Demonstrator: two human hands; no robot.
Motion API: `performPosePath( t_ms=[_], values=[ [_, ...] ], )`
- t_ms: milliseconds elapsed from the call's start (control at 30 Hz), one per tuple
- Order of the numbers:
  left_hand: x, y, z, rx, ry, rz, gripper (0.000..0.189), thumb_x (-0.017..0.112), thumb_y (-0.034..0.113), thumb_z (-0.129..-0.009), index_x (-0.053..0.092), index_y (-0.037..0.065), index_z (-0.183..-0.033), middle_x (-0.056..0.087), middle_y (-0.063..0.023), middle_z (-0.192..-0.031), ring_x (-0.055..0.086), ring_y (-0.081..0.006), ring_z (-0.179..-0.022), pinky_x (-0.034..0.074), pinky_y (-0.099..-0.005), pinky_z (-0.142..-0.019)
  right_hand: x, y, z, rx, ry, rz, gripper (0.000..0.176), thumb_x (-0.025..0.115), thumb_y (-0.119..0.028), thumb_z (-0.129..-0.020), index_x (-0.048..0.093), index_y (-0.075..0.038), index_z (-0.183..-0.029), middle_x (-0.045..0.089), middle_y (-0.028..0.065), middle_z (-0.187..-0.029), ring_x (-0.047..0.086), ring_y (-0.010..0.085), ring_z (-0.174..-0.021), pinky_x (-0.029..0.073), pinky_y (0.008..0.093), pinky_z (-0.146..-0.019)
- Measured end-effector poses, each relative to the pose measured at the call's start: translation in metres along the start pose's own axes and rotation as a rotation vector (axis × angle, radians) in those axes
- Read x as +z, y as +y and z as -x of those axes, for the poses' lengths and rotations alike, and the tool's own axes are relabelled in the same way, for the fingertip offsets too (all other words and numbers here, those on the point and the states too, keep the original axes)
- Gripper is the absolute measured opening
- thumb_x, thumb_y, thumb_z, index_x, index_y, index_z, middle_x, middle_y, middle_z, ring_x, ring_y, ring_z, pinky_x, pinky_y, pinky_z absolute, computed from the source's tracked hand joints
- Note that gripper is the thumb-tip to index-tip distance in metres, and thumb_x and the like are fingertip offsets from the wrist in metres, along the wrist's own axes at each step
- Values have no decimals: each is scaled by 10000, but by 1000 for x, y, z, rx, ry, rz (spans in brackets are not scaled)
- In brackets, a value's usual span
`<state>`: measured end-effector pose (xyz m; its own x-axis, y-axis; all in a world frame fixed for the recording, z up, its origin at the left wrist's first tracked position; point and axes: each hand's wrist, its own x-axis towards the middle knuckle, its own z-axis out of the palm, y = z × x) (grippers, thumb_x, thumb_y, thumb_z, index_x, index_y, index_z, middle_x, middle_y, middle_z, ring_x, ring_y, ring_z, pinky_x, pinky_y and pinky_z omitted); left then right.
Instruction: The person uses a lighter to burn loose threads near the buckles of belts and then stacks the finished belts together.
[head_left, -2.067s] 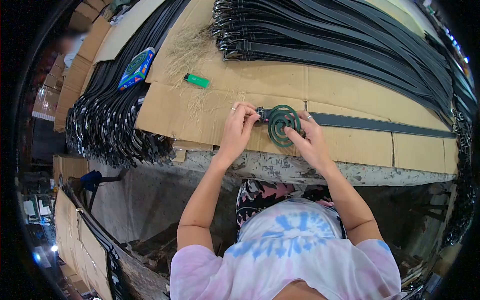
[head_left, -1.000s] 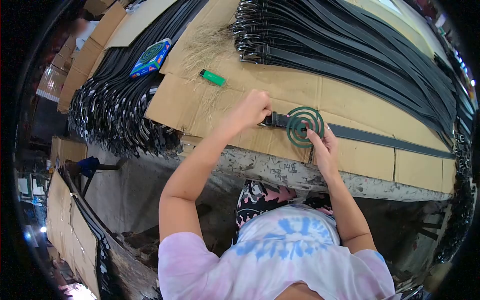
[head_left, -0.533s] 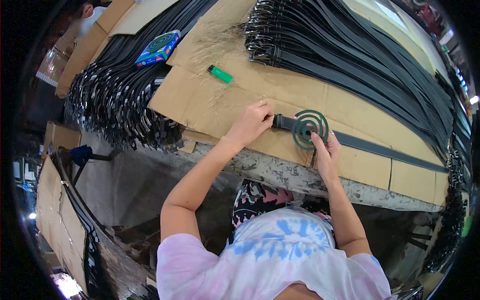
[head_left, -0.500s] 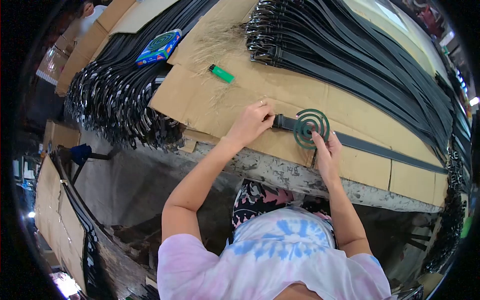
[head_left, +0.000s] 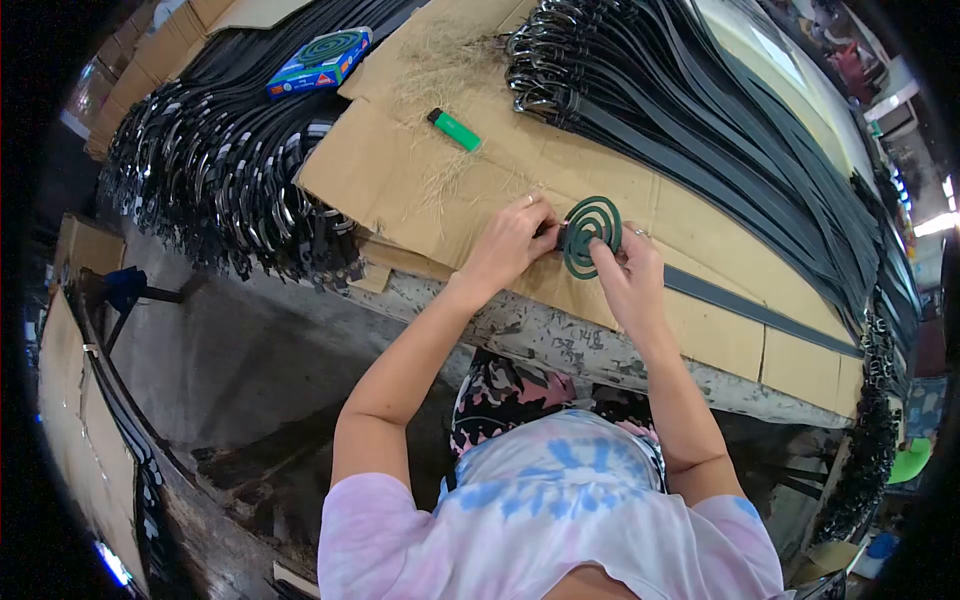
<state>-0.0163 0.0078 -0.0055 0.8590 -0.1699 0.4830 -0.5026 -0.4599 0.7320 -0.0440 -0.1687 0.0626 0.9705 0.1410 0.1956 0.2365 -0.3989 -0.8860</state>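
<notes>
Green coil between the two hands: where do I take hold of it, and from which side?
Pinch the green coil by its outer ring at the lower edge, coming from the near side, where the right hand is. It is a thin flat spiral with open gaps, so the inner turns would likely snap. The left hand crowds its left side.

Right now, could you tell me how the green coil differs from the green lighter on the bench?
The coil is a dark green flat spiral; the lighter is a bright green straight stick. The coil is pinched by the right hand, with the left hand at its edge, over one end of the single belt. The lighter lies untouched on the cardboard, farther from the person. Both are green.
</notes>
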Motion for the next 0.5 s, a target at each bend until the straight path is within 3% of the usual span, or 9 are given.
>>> performPosePath(
  t_ms=[167, 500],
  values=[
    [-2, 1, 0, 5, -6, 30, 136, 703, 34, -775, 617, -33, -855, 604, -148, -833, 626, -308, -770, 500, -378, -679, 6, 0, -4, -54, 5, 204, 200, 604, -124, -820, 599, 76, -805, 548, 189, -729, 541, 291, -643, 433, 376, -600],
    [0, -2, 1, -11, -18, 14, 146, 693, 46, -792, 591, -32, -860, 597, -151, -857, 620, -318, -795, 496, -387, -701, 10, -1, -7, -6, -2, 318, 238, 608, -155, -802, 569, 69, -733, 546, 186, -708, 550, 323, -661, 423, 413, -608]
  ],
)
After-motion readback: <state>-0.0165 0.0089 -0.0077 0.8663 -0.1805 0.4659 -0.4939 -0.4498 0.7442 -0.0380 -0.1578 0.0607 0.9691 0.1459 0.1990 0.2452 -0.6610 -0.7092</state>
